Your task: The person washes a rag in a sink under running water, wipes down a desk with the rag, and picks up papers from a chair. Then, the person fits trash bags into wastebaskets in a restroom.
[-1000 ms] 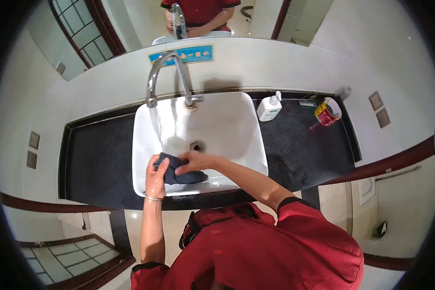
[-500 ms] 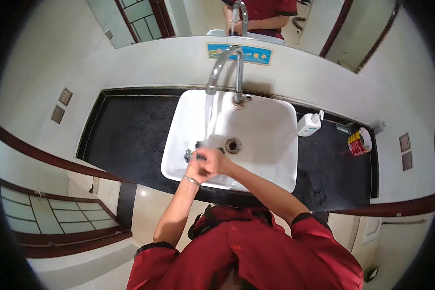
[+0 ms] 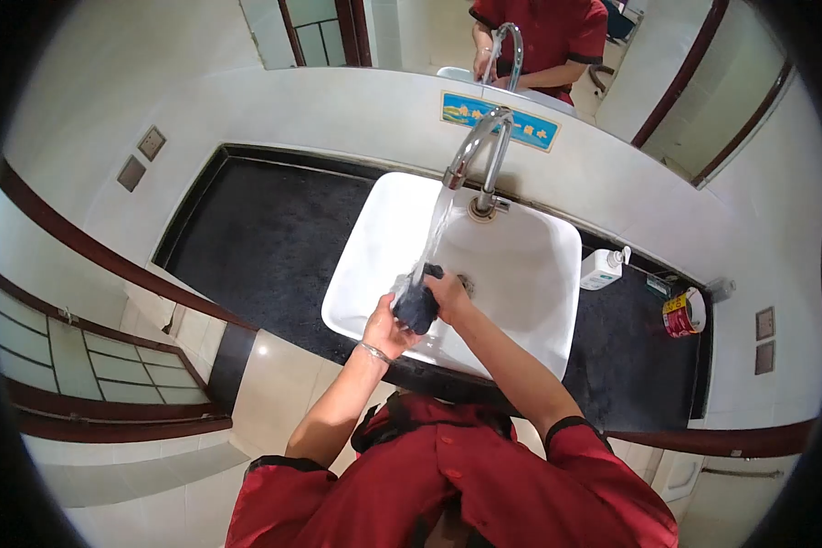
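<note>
A dark, wet cloth point(image 3: 417, 310), bunched up, is held between my two hands over the white sink point(image 3: 530, 260). My left hand point(image 3: 389, 331), with a bracelet at its wrist, grips the cloth's left and lower side. On the other side my right hand point(image 3: 447, 298) has its fingers closed on the cloth's upper right edge. Water runs from the chrome faucet point(image 3: 457, 173) down onto the top of the cloth. The sink's drain point(image 3: 467, 285) is partly hidden behind my right hand.
A white pump bottle point(image 3: 603, 268) stands on the black counter point(image 3: 265, 228) right of the sink. Farther right are a small box point(image 3: 658, 286) and a red-and-white container point(image 3: 683, 313). A mirror point(image 3: 420, 36) hangs behind the faucet.
The hands were pressed together around the cloth, blurred; now they are farther apart and the cloth shows as a dark bundle under the water. The camera view has turned and shifted.
</note>
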`<state>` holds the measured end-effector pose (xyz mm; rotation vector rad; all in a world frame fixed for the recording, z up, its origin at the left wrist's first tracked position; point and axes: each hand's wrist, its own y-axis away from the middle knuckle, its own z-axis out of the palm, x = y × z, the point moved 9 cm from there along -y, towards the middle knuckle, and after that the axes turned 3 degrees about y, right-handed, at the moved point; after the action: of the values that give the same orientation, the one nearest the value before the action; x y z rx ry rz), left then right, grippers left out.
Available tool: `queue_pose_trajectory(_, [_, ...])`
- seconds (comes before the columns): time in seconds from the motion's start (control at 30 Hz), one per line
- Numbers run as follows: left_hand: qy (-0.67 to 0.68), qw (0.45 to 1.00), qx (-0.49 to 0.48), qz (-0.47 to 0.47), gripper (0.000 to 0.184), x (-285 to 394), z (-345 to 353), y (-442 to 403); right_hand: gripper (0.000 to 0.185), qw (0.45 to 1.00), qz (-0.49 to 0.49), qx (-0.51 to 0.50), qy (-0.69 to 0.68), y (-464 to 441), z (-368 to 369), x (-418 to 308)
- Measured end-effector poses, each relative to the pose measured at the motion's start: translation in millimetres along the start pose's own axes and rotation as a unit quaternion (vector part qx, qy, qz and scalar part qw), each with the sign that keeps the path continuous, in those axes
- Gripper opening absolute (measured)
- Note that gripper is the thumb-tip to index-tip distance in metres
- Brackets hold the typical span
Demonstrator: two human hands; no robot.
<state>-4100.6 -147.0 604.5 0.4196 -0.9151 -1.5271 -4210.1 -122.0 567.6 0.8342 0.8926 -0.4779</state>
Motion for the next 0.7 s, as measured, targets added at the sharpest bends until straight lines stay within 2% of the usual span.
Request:
queue_pose_trajectory(0.03, [-0.058, 0.994, 0.093, -0.007, 0.040, 3.8, -15.5, 4.8, 0.022, 0.973, -0.120, 0.060, 0.187, -1.6, -3.4, -23.1])
queue_pose_trajectory(0.07, [-0.053, 0.994, 0.093, -0.003, 0.040, 5.8, -16.7, 3.5, 0.022, 0.973, -0.120, 0.055, 0.190, -2.5, 1.6, -23.7])
queue_pose_trajectory(0.1, [-0.054, 0.996, 0.003, -0.065, 0.050, -5.8, -3.9, -1.4, 0.022, 0.911, -0.233, 0.079, 0.330, 5.0, 12.1, -43.1])
queue_pose_trajectory(0.13, [-0.053, 0.987, -0.086, -0.127, 0.060, -18.3, 8.3, -1.5, 0.023, 0.817, -0.337, 0.100, 0.458, 17.2, 28.4, -56.3])
queue_pose_trajectory(0.17, [-0.005, 0.984, -0.149, -0.097, 0.070, -14.0, 22.7, -4.9, 0.026, 0.788, -0.325, 0.079, 0.518, 31.9, 47.0, -69.2])
queue_pose_trajectory(0.2, [-0.001, 0.984, -0.150, -0.093, 0.070, -10.7, 26.1, -8.8, 0.026, 0.786, -0.327, 0.074, 0.519, 34.1, 50.9, -69.7])
queue_pose_trajectory(0.27, [0.027, 0.974, -0.222, 0.036, 0.063, 17.3, 45.2, -10.9, 0.025, 0.607, -0.511, 0.133, 0.594, 71.4, 70.7, -85.9])
queue_pose_trajectory(0.3, [0.028, 0.979, -0.201, 0.033, 0.047, 17.0, 44.3, -12.2, 0.024, 0.663, -0.416, 0.081, 0.617, 61.7, 67.8, -81.6])
queue_pose_trajectory(0.33, [0.031, 0.978, -0.203, 0.034, 0.047, 17.1, 42.6, -14.3, 0.024, 0.661, -0.416, 0.079, 0.619, 69.9, 64.2, -93.0])
queue_pose_trajectory(0.37, [0.036, 0.979, -0.199, 0.007, 0.042, 11.4, 37.9, -18.1, 0.023, 0.753, -0.322, -0.042, 0.573, 67.5, 58.8, -89.9])
queue_pose_trajectory(0.4, [0.040, 0.979, -0.197, -0.019, 0.037, 8.0, 44.7, -9.8, 0.021, 0.818, -0.217, -0.161, 0.507, 67.0, 52.1, -79.4])
queue_pose_trajectory(0.43, [0.065, 0.988, -0.136, 0.010, 0.028, 6.2, 42.0, -2.9, 0.034, 0.926, -0.149, -0.166, 0.306, 53.4, 19.0, -56.7])
queue_pose_trajectory(0.47, [0.065, 0.988, -0.138, 0.008, 0.028, 0.5, 41.5, -8.5, 0.034, 0.926, -0.149, -0.164, 0.307, 58.6, 17.5, -56.6])
queue_pose_trajectory(0.5, [0.120, 0.977, -0.175, -0.026, 0.026, -10.4, 44.6, -13.6, 0.043, 0.984, -0.119, -0.102, 0.086, 60.1, 1.6, -63.4])
queue_pose_trajectory(0.53, [0.174, 0.960, -0.209, -0.061, 0.025, -22.0, 47.6, -16.0, 0.053, 0.986, -0.082, -0.035, -0.140, 63.1, -15.5, -59.6])
queue_pose_trajectory(0.57, [0.161, 0.942, -0.293, -0.030, 0.023, -23.0, 63.3, -5.3, 0.059, 0.968, -0.033, -0.107, -0.226, 50.0, -21.2, -28.9])
queue_pose_trajectory(0.6, [0.214, 0.936, -0.273, -0.054, 0.024, -33.9, 70.9, -2.8, 0.057, 0.937, -0.017, -0.183, -0.296, 60.1, -2.0, -26.8])
queue_pose_trajectory(0.67, [0.280, 0.917, -0.282, 0.042, 0.026, -40.1, 78.7, -6.4, 0.057, 0.901, -0.040, -0.262, -0.344, 69.0, 25.1, -39.8])
queue_pose_trajectory(0.7, [0.279, 0.917, -0.283, 0.040, 0.026, -39.6, 81.1, -2.5, 0.057, 0.887, -0.047, -0.288, -0.358, 72.4, 36.3, -49.1])
